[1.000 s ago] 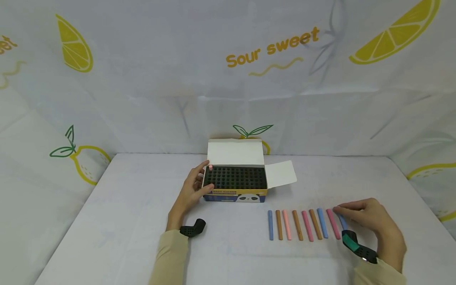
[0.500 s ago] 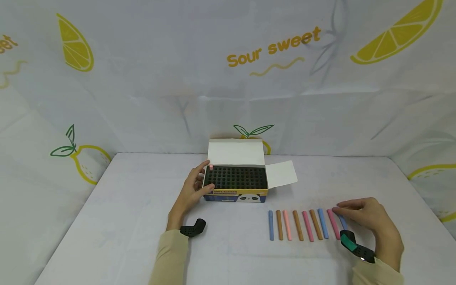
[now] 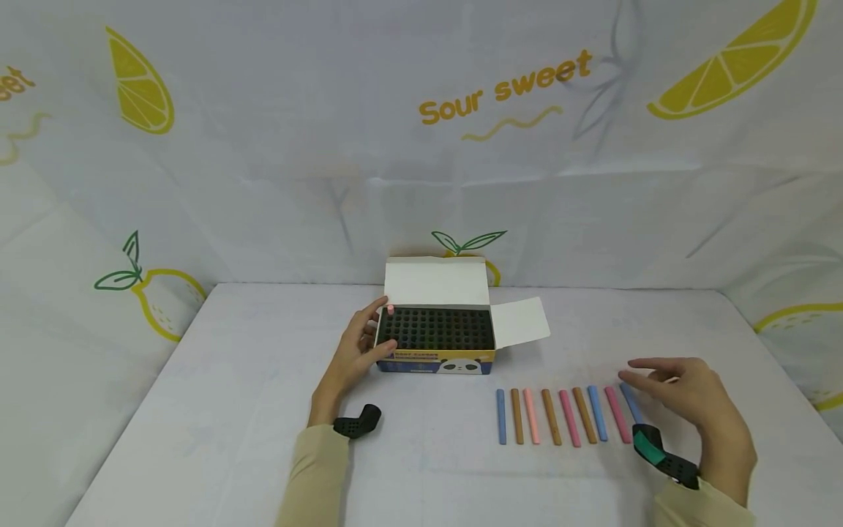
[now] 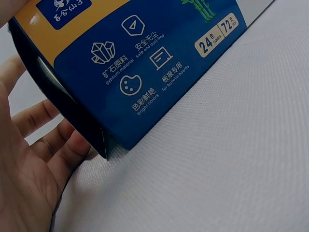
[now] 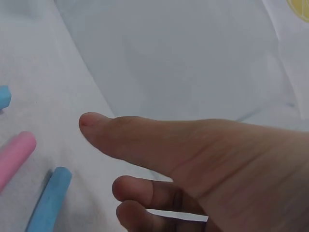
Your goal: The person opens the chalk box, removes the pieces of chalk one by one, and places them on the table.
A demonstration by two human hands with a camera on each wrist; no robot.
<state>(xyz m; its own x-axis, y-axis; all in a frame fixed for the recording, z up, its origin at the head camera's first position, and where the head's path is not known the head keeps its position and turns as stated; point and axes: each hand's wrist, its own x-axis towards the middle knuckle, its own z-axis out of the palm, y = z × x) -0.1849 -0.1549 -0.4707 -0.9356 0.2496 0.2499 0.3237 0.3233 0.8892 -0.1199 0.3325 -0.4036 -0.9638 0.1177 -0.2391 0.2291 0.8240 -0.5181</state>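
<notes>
A blue and yellow chalk box [image 3: 408, 365] with a panda on its front stands at the table's back. Its black holder is full of holes, and one pink chalk [image 3: 390, 310] pokes up in the back left corner. My left hand [image 3: 347, 364] grips the box's left end, thumb at the front edge, fingers round the side. Several chalk sticks lie in a row at the right, ending in a blue chalk [image 3: 630, 402]. Just above that stick's far end my right hand [image 3: 691, 395] hovers, thumb and forefinger apart with nothing between them. In the right wrist view the blue chalk [image 5: 50, 200] lies left of the hand.
The white lid [image 3: 436, 282] stands raised behind the box, and a side flap [image 3: 520, 322] sticks out to the right. Beside the last blue stick lies a dark pink chalk [image 3: 617, 414]. A white cloth wall [image 3: 263, 205] with lemon prints rises behind the table.
My right hand has let go of the rightmost blue chalk and lifted slightly away, finger and thumb spreading. The stick stays at the row's end. My left hand has kept its grip.
</notes>
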